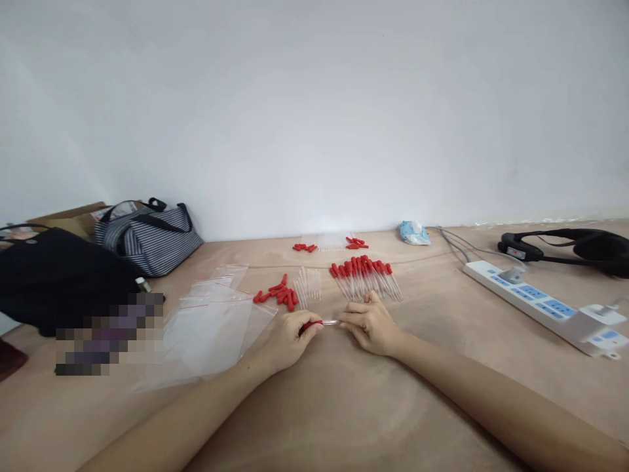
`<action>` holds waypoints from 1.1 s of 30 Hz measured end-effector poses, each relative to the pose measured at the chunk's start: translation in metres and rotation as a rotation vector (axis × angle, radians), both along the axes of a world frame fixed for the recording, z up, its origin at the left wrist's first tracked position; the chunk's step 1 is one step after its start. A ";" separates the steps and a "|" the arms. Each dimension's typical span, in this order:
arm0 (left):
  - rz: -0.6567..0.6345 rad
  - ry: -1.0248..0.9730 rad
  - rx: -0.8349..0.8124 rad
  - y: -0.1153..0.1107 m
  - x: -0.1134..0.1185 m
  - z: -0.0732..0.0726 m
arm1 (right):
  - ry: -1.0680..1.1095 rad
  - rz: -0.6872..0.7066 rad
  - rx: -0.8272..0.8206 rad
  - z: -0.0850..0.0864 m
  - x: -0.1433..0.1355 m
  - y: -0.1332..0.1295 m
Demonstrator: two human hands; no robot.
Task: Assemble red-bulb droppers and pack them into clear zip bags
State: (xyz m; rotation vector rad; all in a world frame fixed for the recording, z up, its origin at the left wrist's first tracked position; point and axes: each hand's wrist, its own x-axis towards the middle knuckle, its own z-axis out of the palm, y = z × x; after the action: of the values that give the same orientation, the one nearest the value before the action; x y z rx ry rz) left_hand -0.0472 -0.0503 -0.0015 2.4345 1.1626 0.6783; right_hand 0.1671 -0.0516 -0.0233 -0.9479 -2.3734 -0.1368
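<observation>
My left hand (292,334) is closed on a red rubber bulb (311,323). From the bulb a clear thin tube (331,322) runs right to my right hand (371,324), whose fingers pinch its other end. Just beyond my right hand lies a row of tubes with red bulbs (366,276). Past my left hand are a pile of loose red bulbs (282,295) and several bare clear tubes (307,286). Clear zip bags (206,328) lie flat to the left of my left hand.
At the back sit more red bulbs (356,243) and a blue-white packet (414,233). A white power strip (531,298) and a black headset (580,246) are at the right. A striped bag (152,239) and a black bag (59,275) stand at the left.
</observation>
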 end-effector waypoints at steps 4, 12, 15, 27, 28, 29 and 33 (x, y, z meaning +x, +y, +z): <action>-0.043 0.023 0.044 -0.003 0.000 0.004 | -0.046 0.010 0.069 0.000 0.001 0.001; -0.095 0.062 0.089 -0.010 0.004 0.012 | -0.051 0.014 0.111 0.001 -0.003 -0.005; -0.098 0.101 0.117 -0.011 0.003 0.011 | -0.021 0.012 0.069 0.003 -0.006 -0.007; -0.165 0.162 0.202 -0.009 0.005 0.009 | -0.027 0.019 -0.044 -0.001 -0.015 -0.006; -0.172 0.166 0.209 -0.007 0.004 0.007 | -0.032 0.017 -0.046 -0.001 -0.015 -0.005; -0.176 0.163 0.218 -0.005 0.003 0.005 | -0.037 0.013 -0.045 -0.001 -0.015 -0.005; -0.177 0.107 0.238 0.007 -0.002 -0.006 | -0.086 -0.007 -0.025 0.007 -0.014 -0.004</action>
State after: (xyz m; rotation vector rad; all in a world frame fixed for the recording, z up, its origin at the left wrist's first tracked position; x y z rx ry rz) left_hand -0.0487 -0.0434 -0.0073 2.7636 0.9337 0.6727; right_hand 0.1532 -0.0560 -0.0165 -0.9801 -2.4562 -0.1539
